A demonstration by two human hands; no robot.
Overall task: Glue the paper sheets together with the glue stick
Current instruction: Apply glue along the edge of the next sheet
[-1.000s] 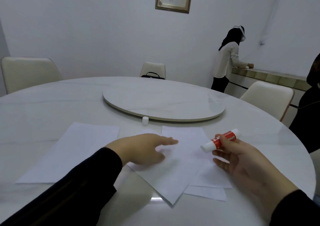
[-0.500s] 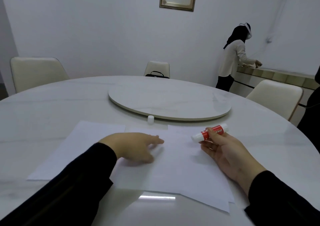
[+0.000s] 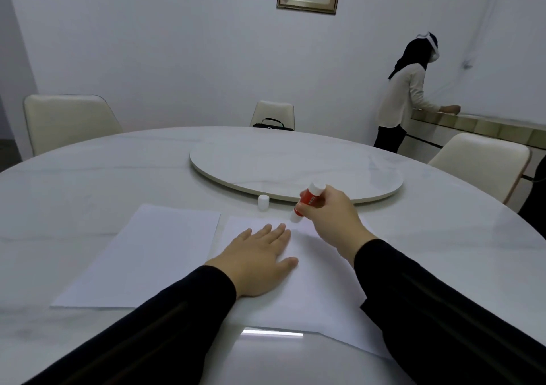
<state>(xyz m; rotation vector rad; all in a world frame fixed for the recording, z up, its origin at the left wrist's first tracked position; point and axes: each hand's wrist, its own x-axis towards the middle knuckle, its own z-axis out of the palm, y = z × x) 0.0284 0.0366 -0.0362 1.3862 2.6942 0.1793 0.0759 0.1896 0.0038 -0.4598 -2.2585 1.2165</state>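
White paper sheets [image 3: 307, 284] lie in a pile on the round marble counter [image 3: 88, 183], right in front of the person. The left hand [image 3: 260, 260] lies flat on top of the pile with its fingers straight and spread, pressing the paper down. The right hand [image 3: 331, 219] has its fingers curled tight around a red and white glue stick [image 3: 308, 201]. The stick is tilted, and its bottom tip is down at the far edge of the pile, just past the left fingertips; whether it touches the paper cannot be told. One more paper sheet [image 3: 147, 254] lies alone to the left, just beside the pile. A small white cap [image 3: 263, 202] stands on the counter behind the papers, near the big round turning tray [image 3: 295, 163]. Cream chairs [image 3: 68, 121] stand around the counter. Another person [image 3: 407, 95] in a white top stands far back by the wall.
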